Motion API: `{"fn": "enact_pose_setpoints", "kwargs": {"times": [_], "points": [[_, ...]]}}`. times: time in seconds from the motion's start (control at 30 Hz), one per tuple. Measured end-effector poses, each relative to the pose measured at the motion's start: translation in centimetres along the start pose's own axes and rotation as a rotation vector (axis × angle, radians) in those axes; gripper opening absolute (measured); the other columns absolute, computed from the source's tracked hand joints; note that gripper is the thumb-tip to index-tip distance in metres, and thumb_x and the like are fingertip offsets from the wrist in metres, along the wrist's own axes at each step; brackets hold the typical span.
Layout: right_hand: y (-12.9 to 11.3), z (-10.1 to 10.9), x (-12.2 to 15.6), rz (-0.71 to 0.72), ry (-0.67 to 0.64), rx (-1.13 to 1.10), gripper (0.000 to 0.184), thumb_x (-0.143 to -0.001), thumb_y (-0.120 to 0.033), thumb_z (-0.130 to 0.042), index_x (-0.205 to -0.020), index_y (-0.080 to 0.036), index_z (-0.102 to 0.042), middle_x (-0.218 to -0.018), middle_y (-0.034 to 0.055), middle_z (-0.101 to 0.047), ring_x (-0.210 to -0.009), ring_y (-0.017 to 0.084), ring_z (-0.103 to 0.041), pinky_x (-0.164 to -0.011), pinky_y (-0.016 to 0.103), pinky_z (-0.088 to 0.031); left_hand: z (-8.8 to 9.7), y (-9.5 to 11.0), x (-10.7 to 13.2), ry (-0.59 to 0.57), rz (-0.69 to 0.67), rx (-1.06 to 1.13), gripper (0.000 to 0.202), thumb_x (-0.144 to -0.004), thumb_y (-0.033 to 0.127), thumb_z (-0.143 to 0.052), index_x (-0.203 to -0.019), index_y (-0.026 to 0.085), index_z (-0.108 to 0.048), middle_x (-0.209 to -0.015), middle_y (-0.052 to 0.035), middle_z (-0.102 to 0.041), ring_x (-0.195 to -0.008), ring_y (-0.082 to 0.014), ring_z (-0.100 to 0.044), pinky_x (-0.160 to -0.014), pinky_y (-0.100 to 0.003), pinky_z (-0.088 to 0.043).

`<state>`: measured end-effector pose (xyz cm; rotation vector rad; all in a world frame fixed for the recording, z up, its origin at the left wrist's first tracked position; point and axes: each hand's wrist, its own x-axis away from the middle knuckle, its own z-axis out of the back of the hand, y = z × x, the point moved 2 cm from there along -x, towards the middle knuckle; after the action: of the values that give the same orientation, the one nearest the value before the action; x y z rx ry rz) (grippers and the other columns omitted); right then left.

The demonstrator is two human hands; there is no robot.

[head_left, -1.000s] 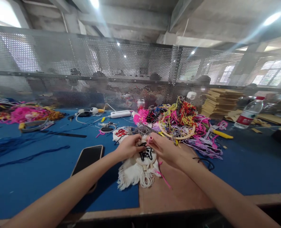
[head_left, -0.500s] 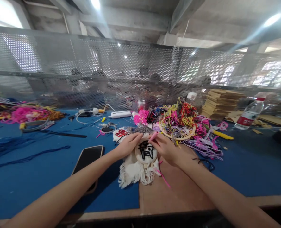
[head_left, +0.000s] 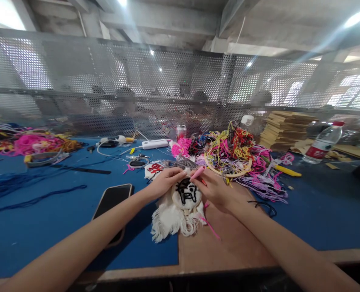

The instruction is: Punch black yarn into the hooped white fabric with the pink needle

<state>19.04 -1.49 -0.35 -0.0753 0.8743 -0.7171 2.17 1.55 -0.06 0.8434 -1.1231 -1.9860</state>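
Observation:
A small round embroidery hoop (head_left: 186, 196) with white fringed cloth and a black stitched figure lies on the blue table (head_left: 46, 227), partly over a brown board (head_left: 228, 243). My left hand (head_left: 164, 182) grips the hoop's upper left rim with curled fingers. My right hand (head_left: 212, 187) is closed on a pink pen-like tool (head_left: 197, 173) at the hoop's upper right edge. A pink thread (head_left: 210, 228) trails from the cloth across the board.
A black phone (head_left: 113, 202) lies left of the hoop. A tangle of coloured yarn (head_left: 237, 156) with a larger hoop sits behind. A cardboard stack (head_left: 285, 129), a water bottle (head_left: 321, 144), a power strip (head_left: 154, 144) and a perforated metal screen (head_left: 107, 81) with people behind.
My hands have parted from over the hoop, uncovering the black stitched figure. The pink tool now points up at the hoop's top right edge.

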Motion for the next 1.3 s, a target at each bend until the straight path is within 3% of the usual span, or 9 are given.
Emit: {"fn": "enact_pose_setpoints", "kwargs": {"times": [0.23, 0.5, 0.77, 0.97, 1.3], "points": [[-0.3, 0.5, -0.3, -0.019, 0.002, 0.001, 0.012, -0.084, -0.028, -0.048, -0.086, -0.02, -0.056, -0.085, 0.0038, -0.059, -0.08, 0.016, -0.054, -0.073, 0.028, -0.042, -0.1, -0.1, -0.1, 0.025, 0.049, 0.08, 0.032, -0.076, 0.044, -0.049, -0.075, 0.014, -0.06, -0.068, -0.0005, -0.056, -0.064, -0.0136, -0.049, -0.059, -0.024, -0.037], [-0.8, 0.1, -0.1, -0.085, -0.055, -0.012, 0.016, -0.085, -0.03, -0.047, -0.087, -0.019, -0.058, -0.087, 0.0038, -0.061, -0.081, 0.016, -0.056, -0.073, 0.027, -0.042, -0.4, -0.6, 0.2, 0.032, 0.251, 0.257, 0.017, -0.07, 0.031, -0.054, -0.064, 0.016, -0.048, -0.056, 0.0048, -0.044, -0.054, -0.0096, -0.043, -0.053, -0.021, -0.032], [-0.9, 0.0, 0.0, -0.006, -0.084, 0.037, 0.016, -0.084, -0.031, -0.048, -0.086, -0.018, -0.057, -0.077, 0.0031, -0.057, -0.072, 0.014, -0.052, -0.067, 0.025, -0.04, -0.6, -1.0, 0.2, -0.011, 0.221, 0.265, 0.021, -0.073, 0.036, -0.05, -0.076, 0.015, -0.055, -0.068, 0.0011, -0.054, -0.067, -0.0141, -0.051, -0.062, -0.024, -0.038], [-0.5, -0.2, -0.1, -0.053, -0.089, -0.048, 0.014, -0.084, -0.029, -0.049, -0.083, -0.018, -0.057, -0.081, 0.0034, -0.059, -0.078, 0.015, -0.054, -0.072, 0.026, -0.042, -0.6, -0.3, 0.2, -0.029, 0.15, 0.085, 0.03, -0.074, 0.043, -0.05, -0.077, 0.014, -0.06, -0.07, -0.0011, -0.059, -0.071, -0.0169, -0.053, -0.065, -0.027, -0.04], [-0.6, 0.3, -0.4, -0.071, -0.027, -0.034, 0.016, -0.087, -0.029, -0.043, -0.084, -0.018, -0.055, -0.082, 0.0041, -0.061, -0.079, 0.016, -0.056, -0.072, 0.026, -0.042, -0.8, 0.3, 0.4, 0.045, -0.014, -0.207, 0.031, -0.083, 0.04, -0.039, -0.079, 0.014, -0.055, -0.071, -0.0001, -0.052, -0.068, -0.0143, -0.046, -0.063, -0.025, -0.037]]}}
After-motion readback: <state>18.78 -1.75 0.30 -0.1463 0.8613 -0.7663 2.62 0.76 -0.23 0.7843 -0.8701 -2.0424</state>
